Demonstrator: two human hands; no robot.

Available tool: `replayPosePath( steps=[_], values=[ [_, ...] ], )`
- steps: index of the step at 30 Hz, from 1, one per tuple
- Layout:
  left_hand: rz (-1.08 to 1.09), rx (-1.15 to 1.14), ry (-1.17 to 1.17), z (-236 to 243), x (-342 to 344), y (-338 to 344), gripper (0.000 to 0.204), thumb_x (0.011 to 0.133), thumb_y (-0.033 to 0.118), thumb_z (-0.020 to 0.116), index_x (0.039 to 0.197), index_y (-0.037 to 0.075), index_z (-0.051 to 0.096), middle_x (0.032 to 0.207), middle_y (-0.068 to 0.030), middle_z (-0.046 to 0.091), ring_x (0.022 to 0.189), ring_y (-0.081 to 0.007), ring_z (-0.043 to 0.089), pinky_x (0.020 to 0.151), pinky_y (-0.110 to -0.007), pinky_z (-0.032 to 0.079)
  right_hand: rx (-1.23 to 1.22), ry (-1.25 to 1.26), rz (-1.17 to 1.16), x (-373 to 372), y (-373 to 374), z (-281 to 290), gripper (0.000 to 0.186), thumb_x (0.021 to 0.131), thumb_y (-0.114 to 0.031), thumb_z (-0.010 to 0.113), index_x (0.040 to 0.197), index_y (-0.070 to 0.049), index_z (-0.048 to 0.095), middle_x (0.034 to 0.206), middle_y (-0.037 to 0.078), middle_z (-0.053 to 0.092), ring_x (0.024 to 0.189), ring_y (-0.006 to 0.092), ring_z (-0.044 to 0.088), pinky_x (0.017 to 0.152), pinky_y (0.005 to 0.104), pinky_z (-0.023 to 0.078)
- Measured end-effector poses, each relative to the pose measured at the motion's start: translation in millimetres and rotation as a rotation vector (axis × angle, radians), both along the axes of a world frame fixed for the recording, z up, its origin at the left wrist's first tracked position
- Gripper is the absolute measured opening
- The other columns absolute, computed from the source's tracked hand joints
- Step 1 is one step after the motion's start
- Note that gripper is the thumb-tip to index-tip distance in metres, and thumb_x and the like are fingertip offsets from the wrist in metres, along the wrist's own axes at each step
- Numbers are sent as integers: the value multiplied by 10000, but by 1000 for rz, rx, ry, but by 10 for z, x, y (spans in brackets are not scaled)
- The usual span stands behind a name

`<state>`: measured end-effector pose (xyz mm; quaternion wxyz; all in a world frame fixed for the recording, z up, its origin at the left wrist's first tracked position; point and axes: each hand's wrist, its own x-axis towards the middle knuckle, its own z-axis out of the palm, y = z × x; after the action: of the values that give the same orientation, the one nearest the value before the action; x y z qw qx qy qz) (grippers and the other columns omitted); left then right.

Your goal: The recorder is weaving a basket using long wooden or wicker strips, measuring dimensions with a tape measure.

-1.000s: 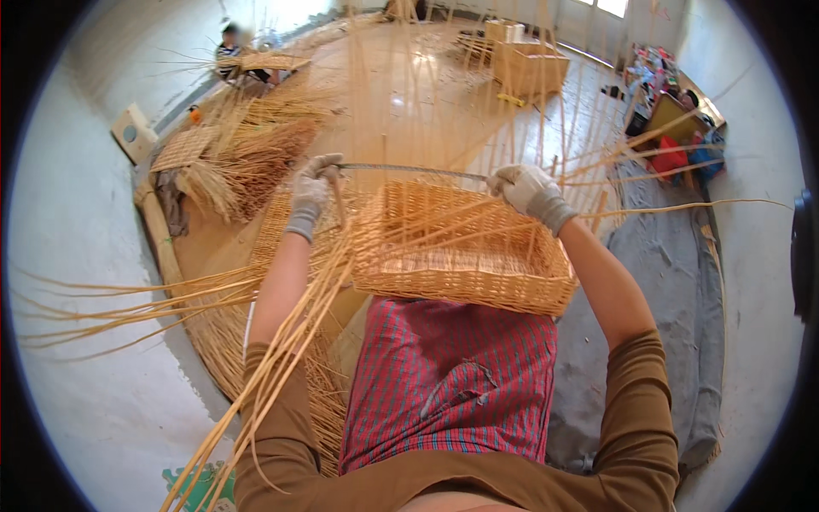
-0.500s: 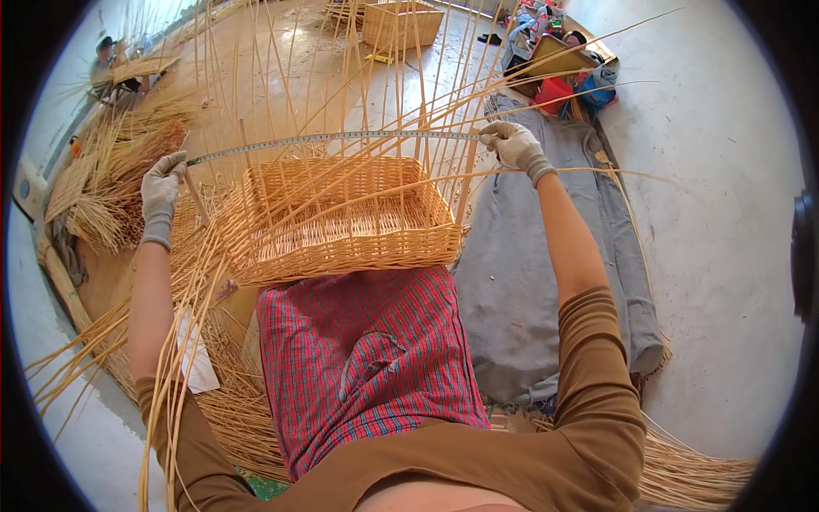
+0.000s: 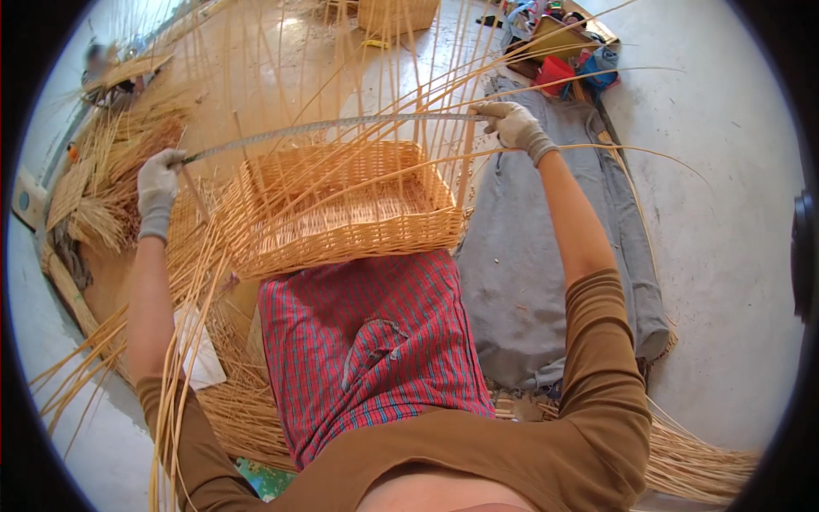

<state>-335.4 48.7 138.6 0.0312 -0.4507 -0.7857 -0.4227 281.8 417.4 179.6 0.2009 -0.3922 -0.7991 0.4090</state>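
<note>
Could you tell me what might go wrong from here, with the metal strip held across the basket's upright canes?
The long metal strip is gripped only at its ends by the left hand and right hand, so it may sag or twist. The loose upright canes could spring aside or kink against it. The wicker basket rests on the checked apron and might slide off.

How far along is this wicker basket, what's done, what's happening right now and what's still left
Done: the base and low side walls of the rectangular wicker basket are woven. In hand: the left hand and right hand, both gloved, hold a long metal ruler across the top, between them. Left: the upright stakes stand long and loose above the weave, so the rim looks unfinished and nothing is trimmed.
</note>
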Motion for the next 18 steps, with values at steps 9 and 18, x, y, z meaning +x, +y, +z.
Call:
replayPosePath(
  steps=[9, 18],
  values=[
    [-10, 157, -402, 93, 202, 92, 114, 920, 4, 647, 906, -48, 747, 880, -57, 692, 844, -163, 617, 801, -283, 501, 194, -195, 36, 58, 87, 14, 576, 868, 127, 462, 1355, -97, 674, 1203, 65, 722, 933, 156, 683, 835, 285, 571],
    [-198, 499, -612, -304, 523, -214, 425, 985, 234, 679, 1392, 162, 580, 1253, -105, 687, 1103, -257, 650, 949, -386, 535, 1158, 42, 163, -161, -1227, 442, 445, 862, 13, 618, 1284, -107, 687, 1142, 128, 739, 1018, 285, 711, 878, 370, 557]
  ],
)
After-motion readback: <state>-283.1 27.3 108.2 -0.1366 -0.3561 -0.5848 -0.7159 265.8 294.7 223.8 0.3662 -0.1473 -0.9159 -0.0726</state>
